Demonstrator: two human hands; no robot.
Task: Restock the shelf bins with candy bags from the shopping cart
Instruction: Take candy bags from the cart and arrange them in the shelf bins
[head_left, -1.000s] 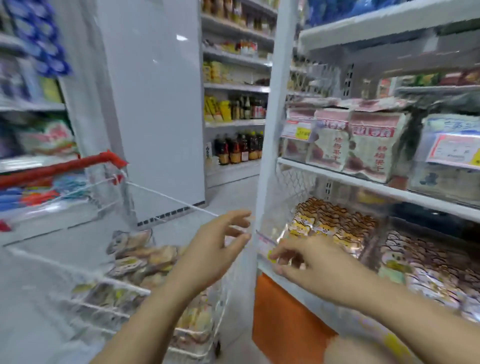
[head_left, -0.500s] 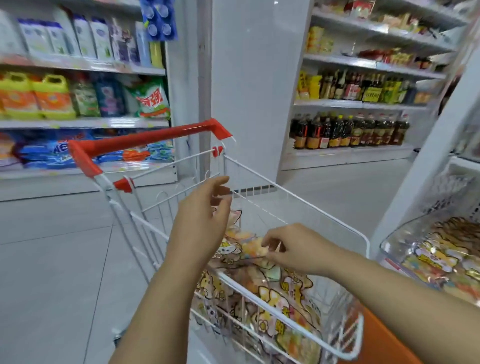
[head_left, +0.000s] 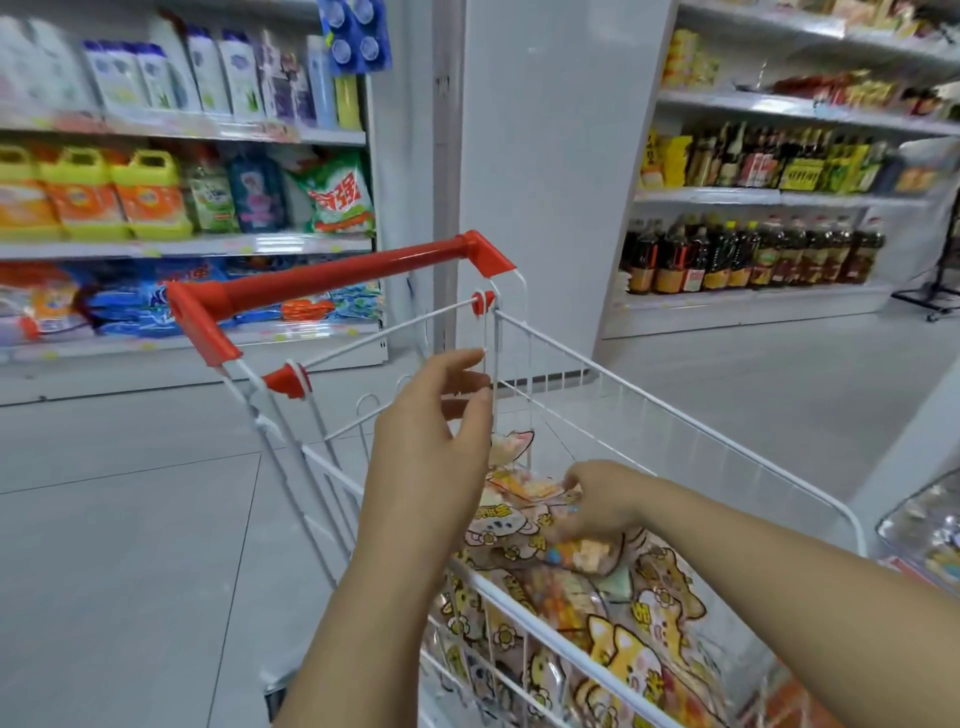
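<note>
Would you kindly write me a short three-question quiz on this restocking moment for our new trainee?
1. True or false: the left hand grips a red plastic handle.
2. Which does the right hand pinch? A) a clear cartoon-printed candy bag B) a glass jar C) a cardboard box
3. Fill in: the candy bags lie piled inside the white wire shopping ____.
Key: 1 false, it hovers open; 2 A; 3 cart.

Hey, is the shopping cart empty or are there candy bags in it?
Not empty: candy bags are piled in the cart, close to its rim; the right hand grips the top bag.
</note>
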